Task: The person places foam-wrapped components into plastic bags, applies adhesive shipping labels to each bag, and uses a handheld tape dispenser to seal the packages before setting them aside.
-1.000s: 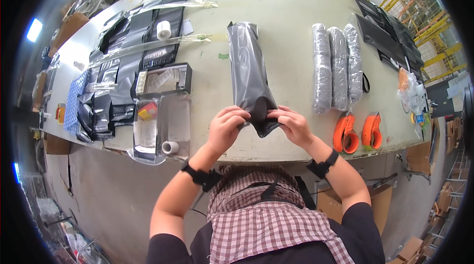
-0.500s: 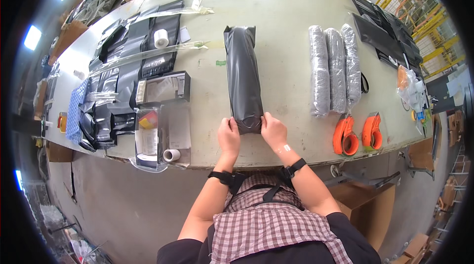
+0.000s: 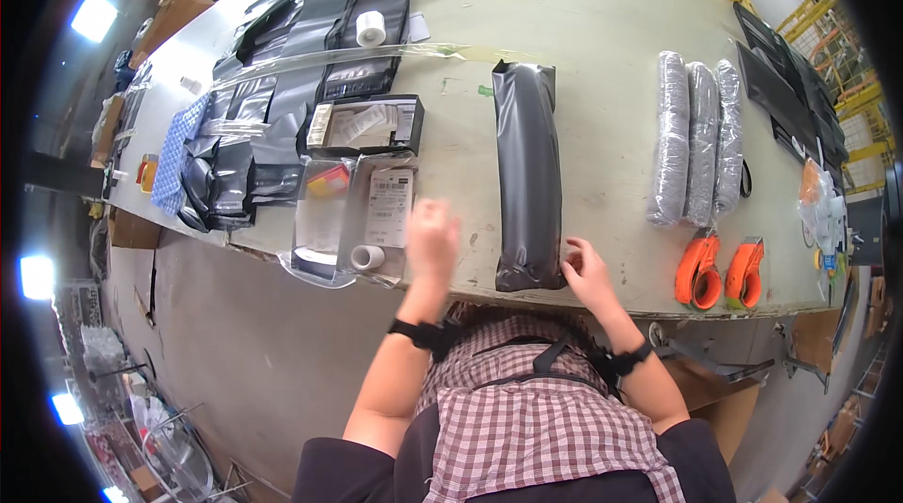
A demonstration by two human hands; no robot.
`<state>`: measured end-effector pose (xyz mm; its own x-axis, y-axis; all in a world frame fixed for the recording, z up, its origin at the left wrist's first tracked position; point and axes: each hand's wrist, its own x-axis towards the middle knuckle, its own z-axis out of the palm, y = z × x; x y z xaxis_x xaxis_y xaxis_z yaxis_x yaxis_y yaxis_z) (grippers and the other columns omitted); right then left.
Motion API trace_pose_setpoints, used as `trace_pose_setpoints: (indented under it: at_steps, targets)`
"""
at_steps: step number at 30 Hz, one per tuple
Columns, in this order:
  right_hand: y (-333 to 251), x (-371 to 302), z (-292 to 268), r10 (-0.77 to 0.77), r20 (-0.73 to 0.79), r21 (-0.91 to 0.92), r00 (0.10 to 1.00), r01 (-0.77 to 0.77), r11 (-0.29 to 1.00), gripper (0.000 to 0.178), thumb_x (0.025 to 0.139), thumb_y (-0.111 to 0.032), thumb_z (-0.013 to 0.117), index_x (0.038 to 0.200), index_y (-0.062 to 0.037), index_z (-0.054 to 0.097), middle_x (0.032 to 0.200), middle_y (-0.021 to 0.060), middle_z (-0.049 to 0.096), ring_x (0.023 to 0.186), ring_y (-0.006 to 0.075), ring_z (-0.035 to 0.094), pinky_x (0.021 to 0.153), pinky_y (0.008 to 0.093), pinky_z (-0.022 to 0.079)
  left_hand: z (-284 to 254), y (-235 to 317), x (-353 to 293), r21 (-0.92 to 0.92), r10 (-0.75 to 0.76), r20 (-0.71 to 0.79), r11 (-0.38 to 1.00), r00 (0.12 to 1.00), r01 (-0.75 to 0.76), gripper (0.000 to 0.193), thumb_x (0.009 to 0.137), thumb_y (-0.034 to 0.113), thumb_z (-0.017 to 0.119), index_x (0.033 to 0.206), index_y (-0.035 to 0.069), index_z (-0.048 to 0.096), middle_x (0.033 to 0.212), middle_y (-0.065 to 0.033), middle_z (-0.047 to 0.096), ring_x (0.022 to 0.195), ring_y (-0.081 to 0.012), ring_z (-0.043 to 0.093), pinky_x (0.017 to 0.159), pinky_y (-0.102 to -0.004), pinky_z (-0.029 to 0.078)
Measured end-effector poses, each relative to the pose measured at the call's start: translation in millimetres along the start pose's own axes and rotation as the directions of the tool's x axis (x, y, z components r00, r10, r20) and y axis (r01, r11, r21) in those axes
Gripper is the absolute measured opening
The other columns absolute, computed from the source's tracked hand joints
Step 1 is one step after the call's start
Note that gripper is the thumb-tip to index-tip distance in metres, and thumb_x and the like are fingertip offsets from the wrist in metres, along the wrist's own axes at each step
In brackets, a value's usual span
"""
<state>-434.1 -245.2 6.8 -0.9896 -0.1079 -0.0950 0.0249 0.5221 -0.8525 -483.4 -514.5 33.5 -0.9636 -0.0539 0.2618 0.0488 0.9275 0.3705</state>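
Note:
A long black plastic mailing bag [image 3: 529, 179], filled and rounded, lies lengthwise on the table in front of me. Beside its near right edge is my right hand [image 3: 587, 270], fingers apart and lightly bent, holding nothing; whether a fingertip touches the bag I cannot tell. My left hand [image 3: 434, 238] is off the bag, smeared by motion, between it and a clear plastic tray [image 3: 404, 263]. In that tray lie a sheet of printed labels [image 3: 388, 207] and a small white roll [image 3: 367, 257]. What the left fingers do is too blurred to read.
Behind the tray stands a black box [image 3: 420, 122] with paper slips. Black mailing bags [image 3: 301, 56] cover the table's left, with a white roll [image 3: 371, 29] on them. To the right lie plastic-wrapped grey rolls [image 3: 701, 146] and two orange tape dispensers [image 3: 699, 277].
Both hands have let go of the bag's near end. My left hand has moved left toward the tray; my right stays by the bag. The whole view has shifted leftward.

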Motion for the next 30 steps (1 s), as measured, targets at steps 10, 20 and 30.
trace_pose_setpoints:
  at_steps: [10, 20, 30]
  targets:
    - [-36.7, -27.1, -39.5, 0.286, 0.413, 0.636, 0.864, -0.499, 0.588, 0.014, 0.089, -0.011, 0.050, 0.100, -0.0036, 0.053, 0.085, 0.0022, 0.055, 0.076, 0.0092, 0.054, 0.073, 0.0240, 0.046, -12.3, -82.0, 14.1, 0.133, -0.250, 0.001, 0.960, 0.968, 0.248, 0.011, 0.073, 0.012, 0.065, 0.077, 0.002, 0.061, 0.084, -0.0135, 0.057, 0.078, -0.0307, 0.056, 0.069, -0.0381, 0.046]
    - [-41.1, 1.3, -24.5, 0.308, 0.489, 0.756, 0.816, -0.573, 0.317, 0.019, 0.091, -0.017, 0.048, 0.104, -0.0033, 0.052, 0.087, 0.0024, 0.058, 0.078, 0.0105, 0.056, 0.071, 0.0225, 0.047, -37.6, -61.5, 30.8, -0.058, -0.276, -0.058, 0.960, 0.959, 0.273, 0.025, 0.073, 0.018, 0.068, 0.062, 0.002, 0.053, 0.067, -0.0110, 0.055, 0.065, -0.0289, 0.054, 0.058, -0.0369, 0.042]
    - [-99.8, 35.3, 21.7, 0.219, 0.163, 0.833, 0.962, -0.253, 0.491, 0.037, 0.093, -0.031, 0.048, 0.108, 0.0027, 0.053, 0.097, 0.0042, 0.060, 0.083, 0.0081, 0.055, 0.072, 0.0230, 0.046, -56.5, 75.0, -5.6, -0.786, 0.210, 0.210, 0.618, 0.955, 0.037, 0.030, 0.077, -0.004, 0.056, 0.106, -0.001, 0.060, 0.113, -0.0122, 0.058, 0.102, -0.0226, 0.055, 0.089, -0.0319, 0.043]
